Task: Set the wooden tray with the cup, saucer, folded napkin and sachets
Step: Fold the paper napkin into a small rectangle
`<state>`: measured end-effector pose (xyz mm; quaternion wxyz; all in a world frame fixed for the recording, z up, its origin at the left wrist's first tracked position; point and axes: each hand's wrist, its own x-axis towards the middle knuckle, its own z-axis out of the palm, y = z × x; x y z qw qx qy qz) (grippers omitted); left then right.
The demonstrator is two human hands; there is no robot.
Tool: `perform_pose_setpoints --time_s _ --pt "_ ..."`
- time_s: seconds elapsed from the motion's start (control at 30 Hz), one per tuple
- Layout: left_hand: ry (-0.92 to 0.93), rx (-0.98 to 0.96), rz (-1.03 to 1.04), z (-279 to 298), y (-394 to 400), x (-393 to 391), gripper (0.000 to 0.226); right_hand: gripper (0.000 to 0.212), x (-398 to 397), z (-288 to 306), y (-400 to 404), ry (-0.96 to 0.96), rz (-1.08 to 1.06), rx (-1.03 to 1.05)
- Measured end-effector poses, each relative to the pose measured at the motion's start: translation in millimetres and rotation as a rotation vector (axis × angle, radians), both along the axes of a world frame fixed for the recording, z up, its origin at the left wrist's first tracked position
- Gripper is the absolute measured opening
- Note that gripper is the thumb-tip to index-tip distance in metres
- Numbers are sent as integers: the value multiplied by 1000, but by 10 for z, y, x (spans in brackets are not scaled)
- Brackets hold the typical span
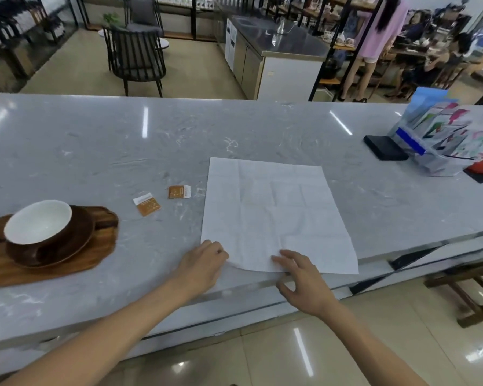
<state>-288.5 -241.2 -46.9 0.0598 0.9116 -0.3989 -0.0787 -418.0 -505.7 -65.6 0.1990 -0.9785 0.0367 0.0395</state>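
**Asker:** Napkin first: where does it lie, and what are the hands doing?

**Describer:** The napkin lies unfolded, a thin white square spread flat on the grey marble surface. All places below are given from the napkin. At its near left corner the left hand has its fingers curled down onto the paper; the corner looks slightly lifted, so a pinch seems likely, though the fingertips are hidden. At its near edge the right hand is spread and relaxed, forefinger tip resting on the paper, holding nothing.

**Asker:** And the rest of the setting?

**Describer:** Just left of the napkin lie two small brown sachets and, flat on the surface. Further left is the wooden tray, which carries a dark saucer with the white-lined cup standing in it.

**Asker:** How will the napkin handle?

**Describer:** My judgement: very light, limp and easily creased or torn. Take it by a corner or edge, fold it over while the other hand pins it flat, then press the crease. The cup and saucer look breakable; the sachets are slight and need a fingertip pinch.
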Motion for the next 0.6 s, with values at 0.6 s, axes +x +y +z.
perform_pose_setpoints --time_s 0.6 --pt "191 -625 479 487 322 396 22 14 -85 624 -1355 -380 -216 189"
